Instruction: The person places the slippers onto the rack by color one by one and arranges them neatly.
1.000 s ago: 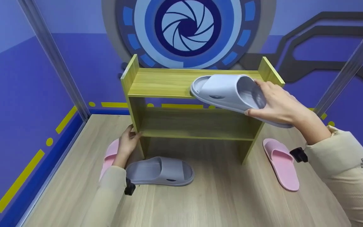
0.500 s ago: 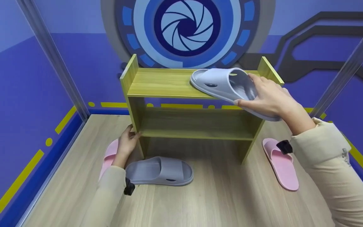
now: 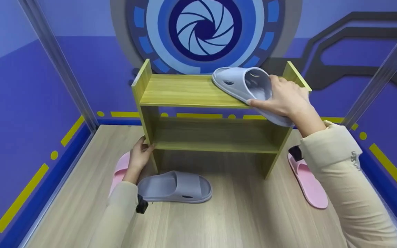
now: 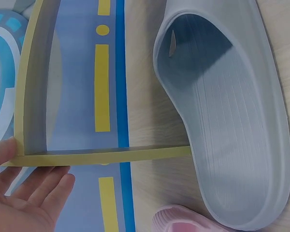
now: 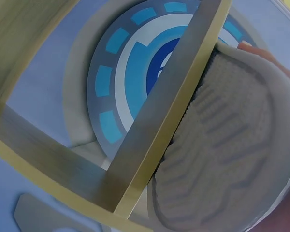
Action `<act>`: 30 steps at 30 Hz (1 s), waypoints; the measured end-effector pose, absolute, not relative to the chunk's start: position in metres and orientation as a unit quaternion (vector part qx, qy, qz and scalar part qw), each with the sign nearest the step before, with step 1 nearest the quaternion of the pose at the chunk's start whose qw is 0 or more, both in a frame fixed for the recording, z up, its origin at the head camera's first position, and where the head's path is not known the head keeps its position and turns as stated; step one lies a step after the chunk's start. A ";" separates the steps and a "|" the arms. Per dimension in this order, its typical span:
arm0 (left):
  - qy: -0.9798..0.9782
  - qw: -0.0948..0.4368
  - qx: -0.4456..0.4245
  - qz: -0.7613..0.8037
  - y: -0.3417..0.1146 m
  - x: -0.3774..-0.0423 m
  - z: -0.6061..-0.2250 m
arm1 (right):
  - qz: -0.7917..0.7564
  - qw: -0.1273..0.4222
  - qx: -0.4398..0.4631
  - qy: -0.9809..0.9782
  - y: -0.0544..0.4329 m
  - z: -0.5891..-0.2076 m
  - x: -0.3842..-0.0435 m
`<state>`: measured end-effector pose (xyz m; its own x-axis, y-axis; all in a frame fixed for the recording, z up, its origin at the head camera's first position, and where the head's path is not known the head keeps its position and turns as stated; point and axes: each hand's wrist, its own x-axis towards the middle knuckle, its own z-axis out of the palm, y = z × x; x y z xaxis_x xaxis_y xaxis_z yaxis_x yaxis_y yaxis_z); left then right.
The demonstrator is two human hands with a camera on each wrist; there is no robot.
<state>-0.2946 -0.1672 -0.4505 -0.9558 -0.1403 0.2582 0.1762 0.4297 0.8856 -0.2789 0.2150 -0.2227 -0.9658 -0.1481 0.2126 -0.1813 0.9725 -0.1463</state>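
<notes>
A wooden shoe rack [image 3: 179, 91] with two shelves stands in the middle. My left hand [image 3: 140, 156] pinches its left side panel beside the lower shelf; in the left wrist view the thumb and fingers [image 4: 58, 193] lie on opposite sides of the panel. At the rack's top right, my right hand [image 3: 288, 98] grips a grey slide slipper [image 3: 233, 81] near the heel. Its toe points left over the top shelf, while the heel juts past the front edge. In the right wrist view, its ridged sole [image 5: 222, 135] lies against the shelf edge.
Another grey slipper [image 3: 188, 186] lies on the wood-grain surface [image 3: 219, 224] before the rack, toe right. One pink slipper [image 3: 120, 168] is partly hidden behind the left hand. A second pink slipper [image 3: 310, 186] sits right of the rack. A patterned blue wall [image 3: 91, 69] stands behind.
My right hand has moved left, up and back with the grey slipper, bringing its toe farther in over the top shelf. The left hand has stayed on the rack.
</notes>
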 end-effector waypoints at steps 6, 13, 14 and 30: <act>-0.832 0.145 -0.017 -0.535 -0.166 -0.295 -0.449 | 0.070 0.046 0.098 -0.992 0.219 -0.216 -0.277; -0.832 0.137 -0.016 -0.538 -0.167 -0.294 -0.448 | 0.100 0.058 0.123 -0.986 0.224 -0.216 -0.274; -0.832 0.136 -0.014 -0.538 -0.167 -0.294 -0.448 | 0.105 0.062 0.125 -0.985 0.223 -0.216 -0.274; -0.837 0.136 -0.006 -0.530 -0.168 -0.294 -0.450 | 0.063 0.107 0.019 -0.992 0.178 -0.220 -0.283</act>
